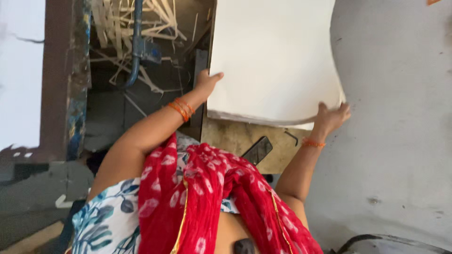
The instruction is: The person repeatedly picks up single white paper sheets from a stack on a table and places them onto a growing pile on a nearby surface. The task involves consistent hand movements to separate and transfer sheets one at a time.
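Left hand [207,81] and right hand [331,117] both clasped on the edges of a white paper stack [275,61] atop a worn table [235,138].

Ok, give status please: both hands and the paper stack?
Left hand grips stack's left edge. Right hand lifts its right corner. Paper stack bent upward.

No packages, labels, signs or lit screens show anywhere in view.
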